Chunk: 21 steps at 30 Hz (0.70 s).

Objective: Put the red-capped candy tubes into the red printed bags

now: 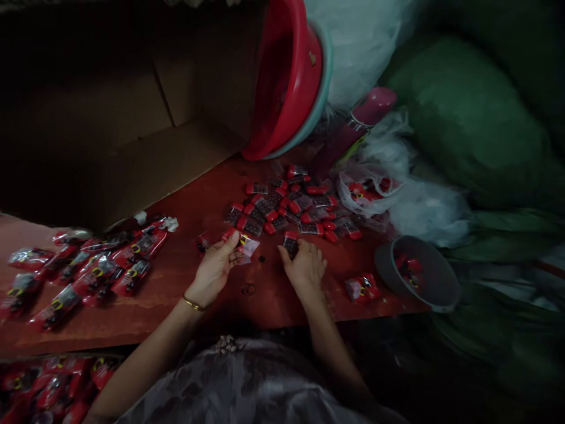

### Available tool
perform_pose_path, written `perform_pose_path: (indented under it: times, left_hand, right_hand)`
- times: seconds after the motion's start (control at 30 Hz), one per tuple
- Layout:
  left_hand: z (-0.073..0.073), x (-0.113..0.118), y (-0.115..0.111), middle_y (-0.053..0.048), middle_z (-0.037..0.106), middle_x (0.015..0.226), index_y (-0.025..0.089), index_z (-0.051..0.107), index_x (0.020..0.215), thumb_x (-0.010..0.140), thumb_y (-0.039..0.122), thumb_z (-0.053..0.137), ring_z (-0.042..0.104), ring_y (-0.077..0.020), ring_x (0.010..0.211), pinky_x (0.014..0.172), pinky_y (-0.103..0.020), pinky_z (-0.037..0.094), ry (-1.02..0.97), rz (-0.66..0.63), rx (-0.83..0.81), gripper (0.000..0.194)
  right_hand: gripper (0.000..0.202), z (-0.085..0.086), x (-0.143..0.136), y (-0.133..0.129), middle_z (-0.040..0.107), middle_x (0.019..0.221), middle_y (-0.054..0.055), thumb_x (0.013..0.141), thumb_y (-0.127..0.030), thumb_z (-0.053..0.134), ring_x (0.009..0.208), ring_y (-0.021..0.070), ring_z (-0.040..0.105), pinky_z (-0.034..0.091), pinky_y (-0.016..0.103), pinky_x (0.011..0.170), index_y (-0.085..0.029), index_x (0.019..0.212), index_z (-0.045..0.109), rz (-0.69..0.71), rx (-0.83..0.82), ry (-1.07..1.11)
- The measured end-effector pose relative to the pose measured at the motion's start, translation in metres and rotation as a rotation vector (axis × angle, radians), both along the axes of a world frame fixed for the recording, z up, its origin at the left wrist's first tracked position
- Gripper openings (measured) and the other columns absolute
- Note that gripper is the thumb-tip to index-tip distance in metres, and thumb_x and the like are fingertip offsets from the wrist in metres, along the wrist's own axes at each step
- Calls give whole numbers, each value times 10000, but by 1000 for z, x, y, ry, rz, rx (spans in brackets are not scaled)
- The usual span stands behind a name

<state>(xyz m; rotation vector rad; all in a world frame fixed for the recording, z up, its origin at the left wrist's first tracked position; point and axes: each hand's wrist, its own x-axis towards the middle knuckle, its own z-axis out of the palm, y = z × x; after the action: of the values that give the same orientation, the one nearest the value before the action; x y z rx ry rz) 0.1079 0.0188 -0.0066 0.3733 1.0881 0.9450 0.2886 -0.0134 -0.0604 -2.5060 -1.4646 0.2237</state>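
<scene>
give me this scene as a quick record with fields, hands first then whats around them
left hand: pinches a small red-and-clear plastic packet
left wrist: gold-coloured bangle
right hand: holds a small dark, red-ended case
surface: reddish-brown table
beyond hands: heap of red-ended clear plastic cases
table's left side: pile of glossy red printed packets
table's right side: round grey plastic bowl, red packets inside
behind: open brown cardboard box; red plastic basin
</scene>
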Motion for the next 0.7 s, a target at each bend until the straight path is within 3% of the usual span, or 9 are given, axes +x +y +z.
perform_pose_path:
  times: [0.13, 0.23, 0.33, 0.5, 0.7]
  left_hand:
    - [-1, 4, -3, -5, 648, 606, 131, 617, 664, 423, 425, 863, 581, -107, 546, 563, -230, 476, 10, -13, 4, 453]
    - [-1, 2, -5, -4, 657, 620, 132, 639, 674, 392, 447, 864, 577, -98, 531, 537, -216, 463, 49, 6, -3, 479]
    - [-2, -1, -5, -18, 667, 634, 127, 662, 692, 398, 474, 854, 577, -99, 525, 520, -214, 454, 84, -12, 7, 494]
    - [-2, 0, -7, -33, 673, 635, 118, 688, 686, 435, 499, 833, 575, -101, 539, 531, -215, 449, 141, -62, 48, 478]
    - [4, 4, -11, -23, 653, 588, 124, 677, 595, 402, 527, 825, 544, -94, 523, 519, -209, 429, 193, -8, 141, 472]
  right_hand:
    - [335, -7, -1, -3, 651, 974, 147, 806, -274, 530, 928, 283, 590, 420, 421, 833, -108, 1096, 553, 43, 128, 169]
    - [330, -9, 0, -14, 669, 933, 91, 832, -318, 509, 804, 206, 623, 487, 350, 754, -150, 1114, 549, 174, 316, 501]
    - [355, 4, 0, -31, 672, 850, 28, 822, -379, 555, 615, 132, 602, 516, 271, 617, -190, 1123, 568, 294, 430, 826]
    - [270, 34, -7, -46, 683, 835, 7, 778, -293, 629, 607, 116, 601, 518, 235, 571, -217, 1036, 654, 451, 398, 917]
    - [286, 31, -16, -45, 686, 822, 17, 768, -275, 638, 659, 135, 629, 504, 218, 528, -191, 1042, 652, 440, 364, 1030]
